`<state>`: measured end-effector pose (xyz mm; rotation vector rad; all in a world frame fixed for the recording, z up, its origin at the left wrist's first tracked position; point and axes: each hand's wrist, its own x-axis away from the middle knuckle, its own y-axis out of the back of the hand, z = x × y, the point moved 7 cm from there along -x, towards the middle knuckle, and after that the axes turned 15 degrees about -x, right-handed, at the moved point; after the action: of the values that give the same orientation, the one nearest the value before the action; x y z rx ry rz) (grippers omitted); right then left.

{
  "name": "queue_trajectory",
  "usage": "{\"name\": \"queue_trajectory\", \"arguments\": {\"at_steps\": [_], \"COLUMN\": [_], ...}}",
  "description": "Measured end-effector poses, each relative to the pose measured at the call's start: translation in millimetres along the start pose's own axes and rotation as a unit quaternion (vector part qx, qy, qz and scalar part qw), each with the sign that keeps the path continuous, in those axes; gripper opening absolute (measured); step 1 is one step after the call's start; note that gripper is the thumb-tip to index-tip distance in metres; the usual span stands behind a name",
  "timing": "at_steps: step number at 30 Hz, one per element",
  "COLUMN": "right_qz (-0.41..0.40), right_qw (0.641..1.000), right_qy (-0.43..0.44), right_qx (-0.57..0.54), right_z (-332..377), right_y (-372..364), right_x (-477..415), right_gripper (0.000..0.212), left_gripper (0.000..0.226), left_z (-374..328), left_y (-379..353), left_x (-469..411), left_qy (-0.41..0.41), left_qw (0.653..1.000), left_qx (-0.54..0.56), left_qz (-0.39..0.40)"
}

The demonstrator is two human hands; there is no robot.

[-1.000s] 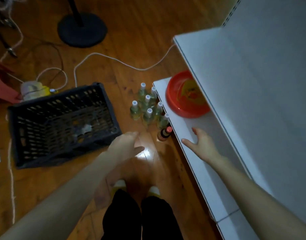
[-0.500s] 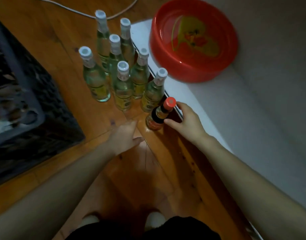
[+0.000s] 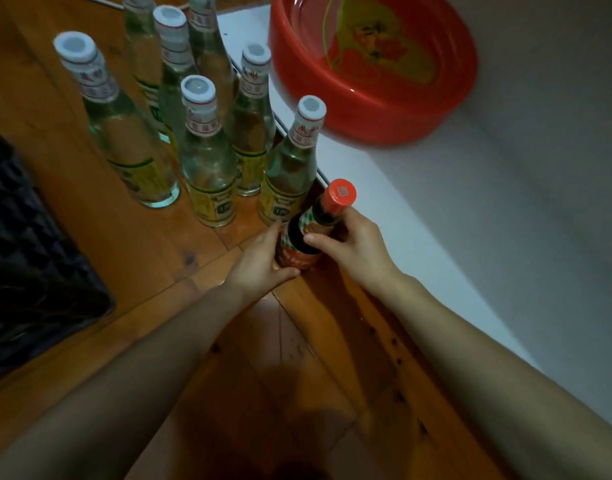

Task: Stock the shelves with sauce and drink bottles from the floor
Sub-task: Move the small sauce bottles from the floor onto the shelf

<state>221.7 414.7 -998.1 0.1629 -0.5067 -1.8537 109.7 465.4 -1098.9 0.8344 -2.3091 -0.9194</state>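
Note:
A dark sauce bottle (image 3: pixel 309 230) with an orange-red cap stands on the wooden floor against the edge of the white bottom shelf (image 3: pixel 488 202). My left hand (image 3: pixel 263 261) grips its lower body from the left. My right hand (image 3: pixel 349 242) curls round its shoulder from the right. Behind it stand several clear drink bottles (image 3: pixel 207 157) with white caps and yellow-green labels, clustered on the floor.
A red plastic basin (image 3: pixel 377 109) sits on the white shelf at the back. A black plastic crate (image 3: pixel 27 265) lies on the floor at the left. A white cable (image 3: pixel 100 0) runs along the top edge. Wooden floor lies between my arms.
The view has dropped closer to the floor. My right hand left the shelf and took the sauce bottle; my left hand then moved in and gripped its base.

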Motion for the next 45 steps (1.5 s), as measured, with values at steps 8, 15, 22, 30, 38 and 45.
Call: {"name": "queue_trajectory", "arguments": {"at_steps": [8,15,22,30,38,45], "right_qz": [0.018,0.052,0.104,0.111,0.027,-0.094], "right_qw": [0.997,0.989,0.982,0.978,0.98,0.972], "right_qy": [0.007,0.008,0.018,0.068,0.097,0.125], "right_qx": [-0.076,-0.138,-0.154,-0.16,-0.174,-0.173], "right_z": [61,198,363,544,667,729], "right_y": [11,47,102,182,251,332], "right_x": [33,69,111,177,275,388], "right_gripper": [0.044,0.029,0.032,0.033,0.041,0.039], "left_gripper": [0.087,0.073,0.078,0.083,0.087,0.075], "left_z": [-22,-114,-221,-356,-468,-586], "left_y": [47,174,296,433,517,550], "left_x": [54,133,215,300,378,438], "left_qy": [-0.006,-0.005,0.048,0.034,-0.033,-0.142], "left_qw": [0.994,0.994,0.988,0.99,0.991,0.987], "left_qx": [0.105,0.11,0.149,0.132,0.115,0.08], "left_qz": [0.006,0.027,-0.002,-0.047,-0.057,-0.015]}}
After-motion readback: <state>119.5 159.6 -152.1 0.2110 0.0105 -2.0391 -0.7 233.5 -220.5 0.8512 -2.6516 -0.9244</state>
